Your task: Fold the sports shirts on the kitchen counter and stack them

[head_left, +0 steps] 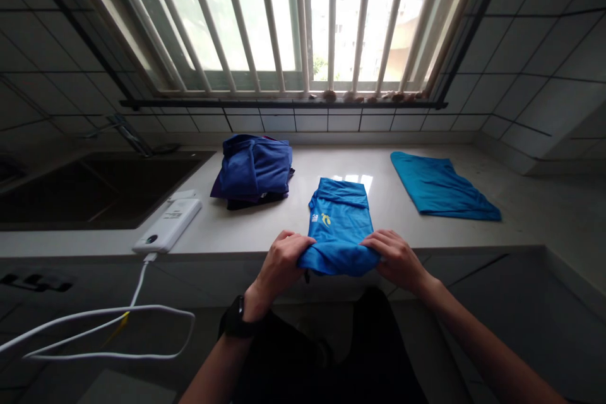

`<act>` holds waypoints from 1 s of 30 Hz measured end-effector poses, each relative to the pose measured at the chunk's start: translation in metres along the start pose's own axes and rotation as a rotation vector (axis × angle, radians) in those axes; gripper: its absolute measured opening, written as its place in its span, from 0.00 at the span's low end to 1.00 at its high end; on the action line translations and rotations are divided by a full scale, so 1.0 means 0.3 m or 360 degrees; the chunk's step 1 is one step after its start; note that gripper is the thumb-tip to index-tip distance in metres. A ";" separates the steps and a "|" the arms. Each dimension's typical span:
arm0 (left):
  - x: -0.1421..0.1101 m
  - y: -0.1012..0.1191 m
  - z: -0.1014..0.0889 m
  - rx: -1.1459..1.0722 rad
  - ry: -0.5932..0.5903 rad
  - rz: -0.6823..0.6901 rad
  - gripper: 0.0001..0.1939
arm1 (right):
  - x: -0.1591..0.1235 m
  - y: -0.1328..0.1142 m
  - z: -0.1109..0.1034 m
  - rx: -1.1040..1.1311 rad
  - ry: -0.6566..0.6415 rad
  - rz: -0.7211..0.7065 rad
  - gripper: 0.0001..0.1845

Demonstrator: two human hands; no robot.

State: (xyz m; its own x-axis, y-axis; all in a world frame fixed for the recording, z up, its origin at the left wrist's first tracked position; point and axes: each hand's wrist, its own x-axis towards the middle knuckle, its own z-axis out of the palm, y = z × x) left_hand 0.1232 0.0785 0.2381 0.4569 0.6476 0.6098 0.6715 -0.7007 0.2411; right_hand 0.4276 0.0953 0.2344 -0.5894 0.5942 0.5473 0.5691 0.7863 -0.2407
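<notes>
Soft cloth garment [338, 227], glossy stone counter [426, 233], probably matt plastic charger [166, 225]

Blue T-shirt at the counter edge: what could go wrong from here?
The bright blue T-shirt with a yellow logo overhangs the front edge of the white stone counter, so it might slip off if the left hand and right hand let go. The white power bank sits nearby, and its trailing white cable could snag a moving arm.

Left hand [283, 260] and right hand [396, 259] hold blue shirt [338, 224], seemingly folded.
</notes>
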 end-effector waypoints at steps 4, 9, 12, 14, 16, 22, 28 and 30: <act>0.140 0.002 -0.057 -0.0128 0.0138 -0.0492 0.06 | 0.098 0.024 -0.047 0.0294 0.0117 0.0447 0.12; 0.294 -0.092 0.003 0.0024 0.0008 -0.0864 0.16 | 0.192 0.102 0.011 -0.0056 -0.0192 0.1015 0.17; 0.286 -0.109 0.056 0.0150 -0.0154 -0.0636 0.19 | 0.187 0.093 0.040 -0.0334 -0.0271 0.1008 0.24; 0.264 -0.095 0.085 0.0127 -0.0264 -0.0416 0.19 | 0.185 0.071 0.046 -0.0397 -0.0202 0.0899 0.29; 0.247 -0.075 0.114 0.0080 -0.0377 -0.0223 0.21 | 0.197 0.052 0.054 -0.0370 -0.0132 0.0687 0.29; 0.197 -0.074 0.228 0.0274 -0.0534 -0.0201 0.28 | 0.220 0.051 0.144 -0.0380 -0.0463 0.0662 0.32; 0.107 -0.058 0.297 0.0395 -0.0056 -0.0831 0.38 | 0.160 0.076 0.185 -0.0327 -0.0226 0.0989 0.40; 0.107 -0.031 0.297 0.0216 0.0050 -0.0964 0.37 | 0.166 0.085 0.185 -0.0133 -0.0034 0.1026 0.39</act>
State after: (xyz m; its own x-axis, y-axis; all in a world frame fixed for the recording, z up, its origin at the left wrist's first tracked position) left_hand 0.1837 0.1324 0.1882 -0.0447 0.9077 0.4172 0.8751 -0.1658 0.4546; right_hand 0.3809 0.1545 0.2110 -0.1258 0.9464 0.2975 0.8547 0.2557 -0.4518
